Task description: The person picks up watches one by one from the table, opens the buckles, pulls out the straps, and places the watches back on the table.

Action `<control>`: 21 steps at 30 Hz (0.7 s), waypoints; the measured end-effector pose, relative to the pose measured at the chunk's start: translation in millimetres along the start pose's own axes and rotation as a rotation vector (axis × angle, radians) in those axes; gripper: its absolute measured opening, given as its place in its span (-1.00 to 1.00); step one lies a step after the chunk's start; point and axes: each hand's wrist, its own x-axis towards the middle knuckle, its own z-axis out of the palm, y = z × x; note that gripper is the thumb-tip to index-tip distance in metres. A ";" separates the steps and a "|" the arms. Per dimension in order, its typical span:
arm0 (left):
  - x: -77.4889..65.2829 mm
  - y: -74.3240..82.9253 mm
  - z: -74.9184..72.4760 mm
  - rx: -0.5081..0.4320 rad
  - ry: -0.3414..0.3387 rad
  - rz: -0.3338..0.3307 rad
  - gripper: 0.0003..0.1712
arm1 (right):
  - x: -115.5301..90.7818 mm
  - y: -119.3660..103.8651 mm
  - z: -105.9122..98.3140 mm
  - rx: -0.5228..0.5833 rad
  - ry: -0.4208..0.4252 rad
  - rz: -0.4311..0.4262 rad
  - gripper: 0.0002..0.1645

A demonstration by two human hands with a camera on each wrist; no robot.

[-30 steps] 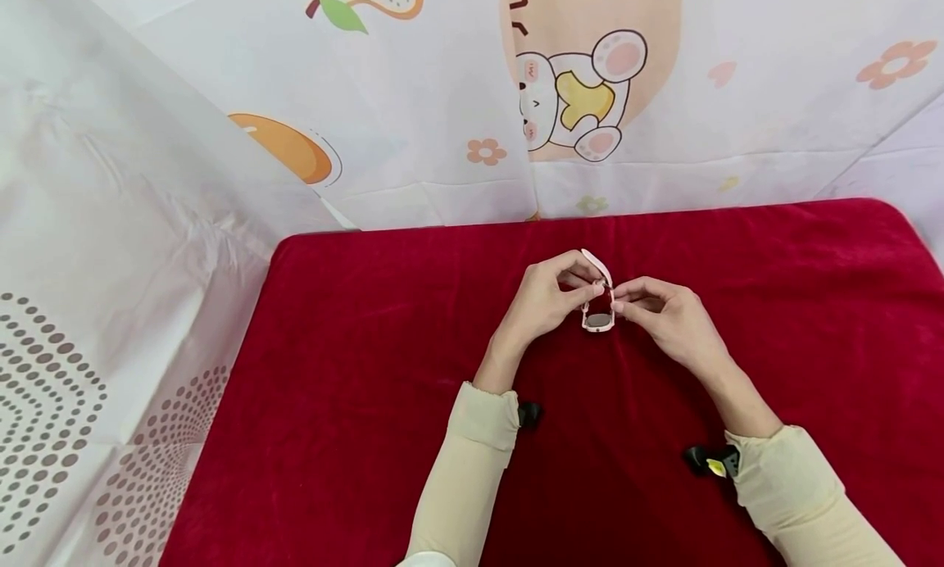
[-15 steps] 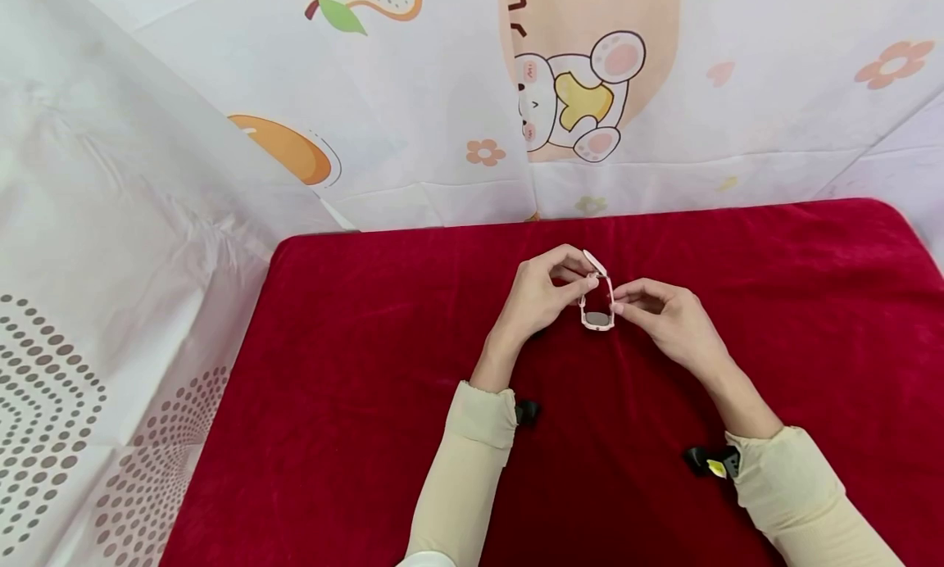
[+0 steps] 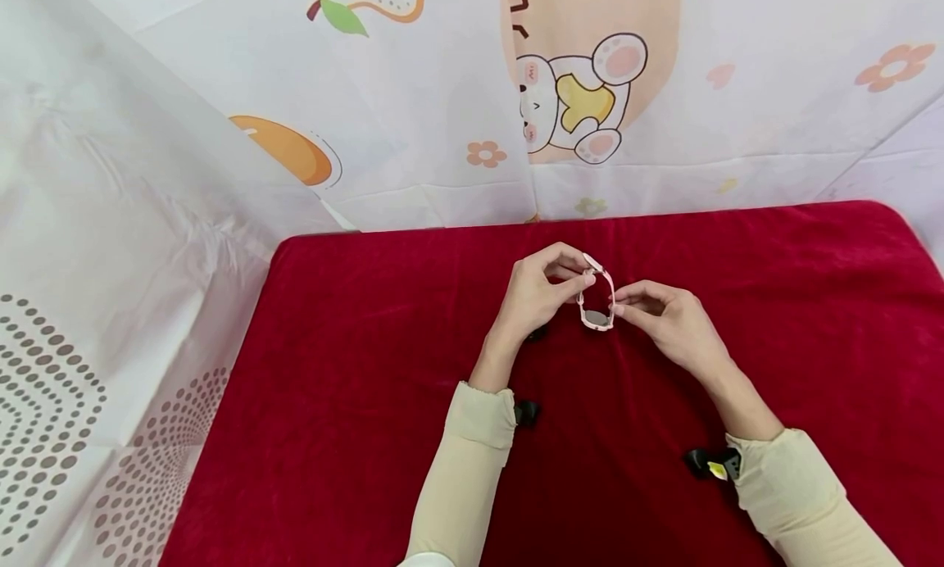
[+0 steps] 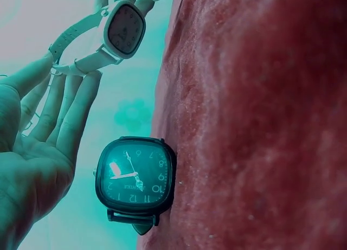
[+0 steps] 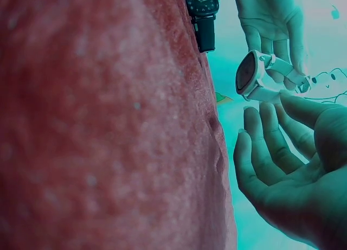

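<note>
Pinching the pink watch by its strap, left hand and right hand hold it above the red cloth; it seems light, the strap bendy, the glass best not touched

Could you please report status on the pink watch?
Left grip, right grip: both pinching strap. Pink watch: held up, strap looped. Black watch: apart, not blocking.

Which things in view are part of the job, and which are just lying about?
In the job:
- Pink watch, held between both hands
- Left hand, pinching it
- Right hand, pinching it too

Just there:
- Black watch, on the cloth, in neither hand
- Red cloth, underneath
- Printed curtain, behind
</note>
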 end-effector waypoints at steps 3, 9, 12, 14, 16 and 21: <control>0.5 0.5 -0.7 -0.012 0.008 -0.011 -0.83 | 0.2 0.1 -0.1 0.004 -0.007 0.009 -0.77; 0.6 -0.7 -2.4 -0.020 0.037 -0.005 -0.81 | 1.9 0.0 -0.6 0.042 -0.022 0.036 -0.69; 0.1 -1.9 -3.3 -0.022 0.045 -0.006 -0.80 | 2.3 0.2 -0.5 0.049 -0.019 0.032 -0.67; -0.1 -3.0 -3.7 -0.021 0.046 -0.010 -0.80 | 2.6 0.3 0.1 0.091 -0.029 0.030 -0.67; -0.4 -4.1 -4.0 -0.023 0.047 -0.015 -0.80 | 2.5 0.5 0.7 0.147 -0.047 0.034 -0.67; -1.4 -6.1 -4.5 -0.041 0.052 -0.024 -0.79 | 2.0 1.5 1.9 0.259 -0.063 0.059 -0.66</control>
